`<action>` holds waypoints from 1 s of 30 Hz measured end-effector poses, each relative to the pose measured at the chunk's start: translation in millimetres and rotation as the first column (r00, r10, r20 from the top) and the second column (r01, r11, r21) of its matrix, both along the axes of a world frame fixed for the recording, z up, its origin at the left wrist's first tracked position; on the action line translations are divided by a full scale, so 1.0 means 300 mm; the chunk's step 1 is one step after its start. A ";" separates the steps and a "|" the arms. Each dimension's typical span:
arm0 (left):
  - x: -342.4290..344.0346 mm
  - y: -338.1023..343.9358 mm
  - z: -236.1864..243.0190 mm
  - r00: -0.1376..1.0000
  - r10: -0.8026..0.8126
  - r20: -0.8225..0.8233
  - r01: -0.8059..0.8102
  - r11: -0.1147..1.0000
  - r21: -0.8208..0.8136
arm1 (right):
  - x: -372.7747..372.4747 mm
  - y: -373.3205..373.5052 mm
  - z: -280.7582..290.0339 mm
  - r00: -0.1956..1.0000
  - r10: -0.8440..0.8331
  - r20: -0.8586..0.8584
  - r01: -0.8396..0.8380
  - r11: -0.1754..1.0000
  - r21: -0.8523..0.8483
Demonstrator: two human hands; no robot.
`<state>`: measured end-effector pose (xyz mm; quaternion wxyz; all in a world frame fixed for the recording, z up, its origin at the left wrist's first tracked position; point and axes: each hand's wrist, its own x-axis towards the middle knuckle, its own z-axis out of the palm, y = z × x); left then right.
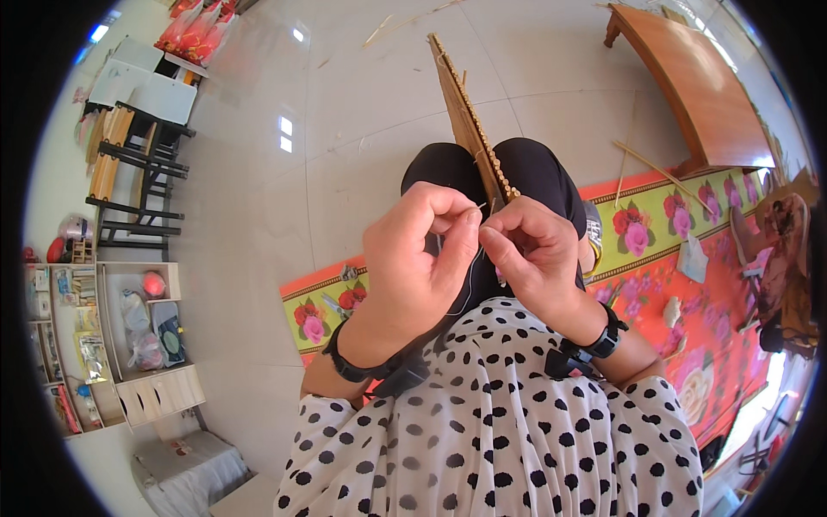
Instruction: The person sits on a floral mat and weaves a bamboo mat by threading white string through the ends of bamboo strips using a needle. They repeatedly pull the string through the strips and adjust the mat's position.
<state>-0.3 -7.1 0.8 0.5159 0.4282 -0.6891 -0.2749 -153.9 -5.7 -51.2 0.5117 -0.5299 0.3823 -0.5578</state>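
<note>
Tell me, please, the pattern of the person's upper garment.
The upper garment is white with black polka dots; the head view shows it best.

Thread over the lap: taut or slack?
Slack: the visible white thread bends in a loose curve against the black trousers.

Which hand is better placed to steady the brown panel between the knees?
Probably the right hand: it sits beside the near end of the brown panel, while the left hand sits farther left. Both seem to pinch pale thread, so either might need to let go first.
</note>
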 end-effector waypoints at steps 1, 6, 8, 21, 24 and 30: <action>-0.007 -0.003 -0.014 1.000 0.021 0.021 -0.020 0.999 -0.040 | 0.004 -0.003 0.000 1.000 -0.017 -0.001 0.017 0.999 -0.027; -0.032 -0.003 -0.012 0.994 0.060 0.091 -0.047 0.989 -0.143 | 0.018 -0.016 -0.008 0.998 -0.063 0.009 0.063 0.993 -0.097; -0.038 -0.003 -0.011 0.995 0.056 0.085 -0.043 0.988 -0.148 | 0.016 -0.014 0.003 0.997 -0.081 -0.017 0.079 0.992 -0.102; -0.065 -0.005 -0.012 0.999 0.046 -0.002 -0.046 0.999 -0.026 | 0.003 -0.017 0.003 0.970 -0.203 -0.132 0.167 0.957 -0.238; -0.067 -0.005 -0.013 0.999 0.049 -0.002 -0.049 0.999 -0.017 | 0.005 -0.016 0.004 0.965 -0.228 -0.127 0.189 0.946 -0.264; -0.072 -0.005 -0.014 0.998 0.064 0.000 -0.064 0.998 -0.012 | 0.006 -0.021 -0.010 0.964 -0.242 -0.112 0.200 0.933 -0.300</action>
